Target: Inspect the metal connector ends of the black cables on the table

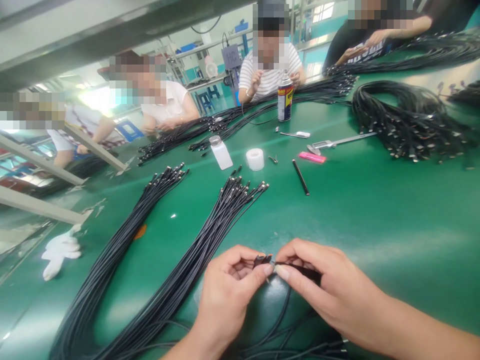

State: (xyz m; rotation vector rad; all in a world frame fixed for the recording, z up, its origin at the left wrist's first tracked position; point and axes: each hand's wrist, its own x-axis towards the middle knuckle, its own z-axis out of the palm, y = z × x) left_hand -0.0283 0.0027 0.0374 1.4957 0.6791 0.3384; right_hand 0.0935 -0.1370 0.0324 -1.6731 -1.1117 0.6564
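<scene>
A long green desk (360, 210) fills the view, with four seated co-workers along its far side and left end: one in a striped shirt (270, 80), one in a white top (168, 107), one at the left (78, 120), and one in a dark top (356, 45) at the upper right. A large coil of black cables (405, 120) lies at the right, and further bundles run along the far side of the desk. Two long bundles of black cables (161, 280) lie side by side nearer the person, their connector ends fanned toward the middle of the desk. Beyond them stand a spray can (285, 97), a white plastic dispensing bottle (221, 152) and a roll of clear tape (255, 159). A caliper (337, 141), a black marker (300, 177) and a pink rectangular item (312, 157) lie to their right. A crumpled white cloth (58, 255) sits near the left edge. Low in the view, the hands nearly meet above loose cables. The left hand (225, 295) is closed in a tight pinch on a small black connector (261, 260), and the right hand (333, 285) pinches a short length of black cable (302, 271) just beside it.
</scene>
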